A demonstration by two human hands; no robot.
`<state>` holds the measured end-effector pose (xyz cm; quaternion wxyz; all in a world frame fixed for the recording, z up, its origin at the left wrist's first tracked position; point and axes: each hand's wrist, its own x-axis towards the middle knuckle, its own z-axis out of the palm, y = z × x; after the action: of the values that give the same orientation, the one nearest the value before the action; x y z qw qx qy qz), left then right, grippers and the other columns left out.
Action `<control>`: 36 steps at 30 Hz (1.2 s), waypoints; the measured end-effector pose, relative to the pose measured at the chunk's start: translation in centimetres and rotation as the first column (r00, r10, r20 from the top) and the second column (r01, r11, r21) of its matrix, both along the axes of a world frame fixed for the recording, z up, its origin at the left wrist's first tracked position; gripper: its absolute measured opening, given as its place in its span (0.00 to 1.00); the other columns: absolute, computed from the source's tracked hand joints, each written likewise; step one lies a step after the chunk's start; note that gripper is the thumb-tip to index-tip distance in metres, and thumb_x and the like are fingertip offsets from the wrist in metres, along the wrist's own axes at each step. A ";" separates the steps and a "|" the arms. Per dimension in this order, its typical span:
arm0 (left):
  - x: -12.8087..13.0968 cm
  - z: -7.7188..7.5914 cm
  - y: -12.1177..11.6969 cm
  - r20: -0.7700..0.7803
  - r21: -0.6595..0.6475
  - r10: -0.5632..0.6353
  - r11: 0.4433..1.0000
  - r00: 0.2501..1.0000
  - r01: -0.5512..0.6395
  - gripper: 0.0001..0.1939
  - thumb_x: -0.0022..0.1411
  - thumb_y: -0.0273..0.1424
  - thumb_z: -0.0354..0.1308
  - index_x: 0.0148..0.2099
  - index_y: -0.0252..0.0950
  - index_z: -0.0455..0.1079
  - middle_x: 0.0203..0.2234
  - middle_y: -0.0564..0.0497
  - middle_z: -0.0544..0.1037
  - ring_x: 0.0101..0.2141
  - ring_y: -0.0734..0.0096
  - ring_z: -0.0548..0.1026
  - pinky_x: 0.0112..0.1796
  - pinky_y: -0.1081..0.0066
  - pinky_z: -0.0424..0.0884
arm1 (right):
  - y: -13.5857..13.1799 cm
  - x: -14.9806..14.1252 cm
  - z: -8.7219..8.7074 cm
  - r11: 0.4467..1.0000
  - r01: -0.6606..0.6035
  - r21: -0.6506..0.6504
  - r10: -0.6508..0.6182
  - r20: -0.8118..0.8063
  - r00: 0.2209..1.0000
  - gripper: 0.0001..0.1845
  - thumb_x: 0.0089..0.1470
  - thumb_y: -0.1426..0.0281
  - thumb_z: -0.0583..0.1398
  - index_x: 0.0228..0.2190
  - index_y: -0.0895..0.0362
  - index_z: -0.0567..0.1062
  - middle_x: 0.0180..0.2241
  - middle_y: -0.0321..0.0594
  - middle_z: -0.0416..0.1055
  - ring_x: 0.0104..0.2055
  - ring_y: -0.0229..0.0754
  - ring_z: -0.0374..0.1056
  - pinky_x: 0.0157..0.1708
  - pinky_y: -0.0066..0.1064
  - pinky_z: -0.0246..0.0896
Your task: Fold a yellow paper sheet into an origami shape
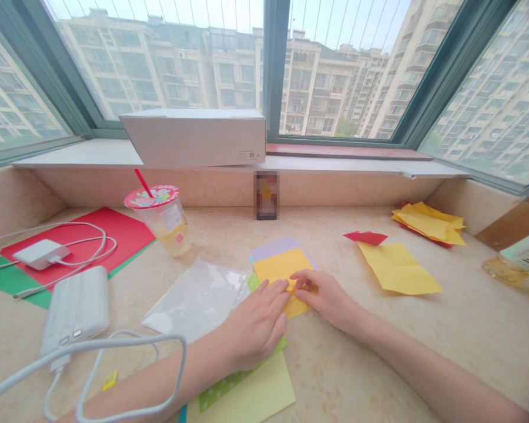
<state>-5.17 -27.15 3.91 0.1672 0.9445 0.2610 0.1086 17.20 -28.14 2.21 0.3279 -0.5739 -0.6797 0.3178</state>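
Observation:
A yellow-orange sheet of paper lies in the middle of the counter, on top of a lilac sheet. My left hand rests flat across its lower left part, fingers stretched out. At the sheet's right side my right hand has thumb and fingers curled together, pinching the paper; the exact grip is partly hidden. Beneath my left hand and forearm are a green dotted sheet and a pale yellow sheet. A clear plastic sleeve lies just left of my left hand.
On the left are a drink cup, red paper, a white charger and a power bank with looping cables. Rightward lie a yellow sheet, a red folded piece, a yellow paper pile and a bottle.

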 end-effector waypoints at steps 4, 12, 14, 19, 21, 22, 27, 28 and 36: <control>0.0 -1.0 0.0 -0.080 0.024 0.013 1.000 0.997 -0.011 0.30 0.71 0.29 0.44 0.72 0.28 0.48 0.69 0.36 0.56 0.69 0.55 0.53 0.66 0.49 0.54 | 0.2 -0.4 0.2 1.000 0.001 0.021 -0.001 0.031 1.000 0.09 0.61 0.70 0.59 0.38 0.55 0.81 0.36 0.41 0.81 0.38 0.44 0.75 0.41 0.36 0.67; -0.1 -1.0 -0.4 -0.034 0.173 0.039 0.984 0.999 -0.032 0.27 0.72 0.33 0.45 0.69 0.28 0.55 0.66 0.32 0.61 0.66 0.46 0.60 0.62 0.47 0.60 | 0.0 -0.8 0.6 0.998 0.056 -0.012 -0.055 0.087 0.995 0.09 0.58 0.68 0.62 0.39 0.56 0.81 0.32 0.39 0.80 0.34 0.43 0.73 0.36 0.33 0.64; 0.0 -0.6 -0.8 -0.005 0.192 0.048 0.980 0.999 -0.046 0.23 0.71 0.32 0.47 0.64 0.28 0.61 0.59 0.33 0.69 0.59 0.46 0.68 0.57 0.49 0.67 | -0.4 -0.8 0.7 0.995 0.089 -0.052 -0.083 0.097 0.992 0.10 0.56 0.71 0.61 0.40 0.56 0.79 0.28 0.36 0.78 0.29 0.41 0.71 0.31 0.31 0.62; 0.3 -0.4 -1.6 0.011 0.189 0.022 0.982 1.000 -0.024 0.12 0.71 0.28 0.48 0.51 0.32 0.68 0.41 0.41 0.76 0.43 0.54 0.75 0.44 0.54 0.75 | -1.1 -1.1 1.1 0.988 0.099 -0.118 -0.087 0.102 0.991 0.12 0.55 0.70 0.61 0.42 0.54 0.78 0.25 0.32 0.75 0.27 0.39 0.69 0.28 0.29 0.59; 0.3 -0.7 -1.7 0.048 0.218 0.002 0.976 0.999 -0.012 0.12 0.70 0.26 0.48 0.52 0.32 0.68 0.41 0.41 0.76 0.45 0.54 0.75 0.45 0.55 0.75 | -1.1 -1.2 1.3 0.991 0.079 -0.108 -0.069 0.093 0.993 0.11 0.56 0.68 0.61 0.41 0.53 0.79 0.28 0.34 0.77 0.29 0.39 0.69 0.30 0.30 0.60; 0.4 -0.8 -1.7 0.065 0.235 -0.006 0.972 0.998 -0.009 0.12 0.70 0.25 0.48 0.53 0.32 0.67 0.41 0.40 0.76 0.46 0.54 0.75 0.46 0.55 0.74 | -1.0 -1.3 1.3 0.992 0.077 -0.101 -0.069 0.082 0.994 0.10 0.56 0.68 0.61 0.40 0.53 0.79 0.30 0.35 0.77 0.29 0.39 0.70 0.31 0.30 0.61; 0.4 -1.2 -1.9 0.082 0.282 -0.017 0.959 0.996 -0.007 0.13 0.69 0.22 0.48 0.53 0.33 0.67 0.40 0.42 0.77 0.45 0.55 0.75 0.45 0.56 0.74 | -0.7 -1.5 0.8 0.993 0.078 -0.093 -0.080 -0.011 0.997 0.07 0.53 0.72 0.61 0.35 0.55 0.79 0.33 0.37 0.79 0.32 0.40 0.71 0.34 0.31 0.64; 0.5 -1.3 -1.9 0.082 0.288 -0.014 0.958 0.997 -0.011 0.13 0.69 0.22 0.49 0.53 0.33 0.67 0.40 0.42 0.77 0.45 0.55 0.75 0.46 0.56 0.73 | -0.7 -1.5 0.6 0.993 0.080 -0.090 -0.082 -0.024 0.996 0.06 0.53 0.72 0.61 0.34 0.55 0.79 0.33 0.37 0.79 0.32 0.40 0.71 0.34 0.31 0.64; 0.7 -1.6 -2.2 0.069 0.345 0.034 0.937 0.997 -0.056 0.12 0.71 0.28 0.48 0.50 0.32 0.70 0.44 0.38 0.78 0.50 0.51 0.74 0.51 0.53 0.70 | -0.5 -1.4 0.4 0.985 0.111 -0.136 -0.118 -0.046 0.992 0.08 0.54 0.68 0.61 0.32 0.55 0.82 0.32 0.38 0.80 0.32 0.42 0.72 0.34 0.33 0.63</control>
<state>-4.51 -29.40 2.34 0.0039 0.9492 0.2541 0.1857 15.83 -28.63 2.62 0.3245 -0.6239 -0.6140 0.3585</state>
